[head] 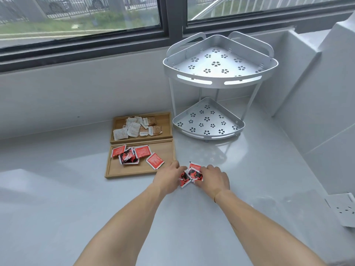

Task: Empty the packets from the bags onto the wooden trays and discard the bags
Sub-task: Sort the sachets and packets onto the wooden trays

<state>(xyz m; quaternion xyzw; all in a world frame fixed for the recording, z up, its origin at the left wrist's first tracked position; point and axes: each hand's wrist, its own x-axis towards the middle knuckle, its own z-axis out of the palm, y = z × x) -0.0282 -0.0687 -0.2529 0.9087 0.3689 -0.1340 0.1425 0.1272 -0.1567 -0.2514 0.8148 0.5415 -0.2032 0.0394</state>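
Two wooden trays lie side by side on the white counter. The far tray [167, 122] holds several white and brown packets [134, 127]. The near tray [169, 150] holds several red packets [134, 154]. Right of the near tray, a small pile of red packets [192, 172] lies on the counter. My left hand [168, 178] and my right hand [214, 179] close in on this pile from both sides, fingers touching the packets. No bag is in view.
A silver two-tier corner rack [219, 73] stands behind and to the right of the trays. A window runs along the back wall. A white socket plate [343, 210] sits at the right edge.
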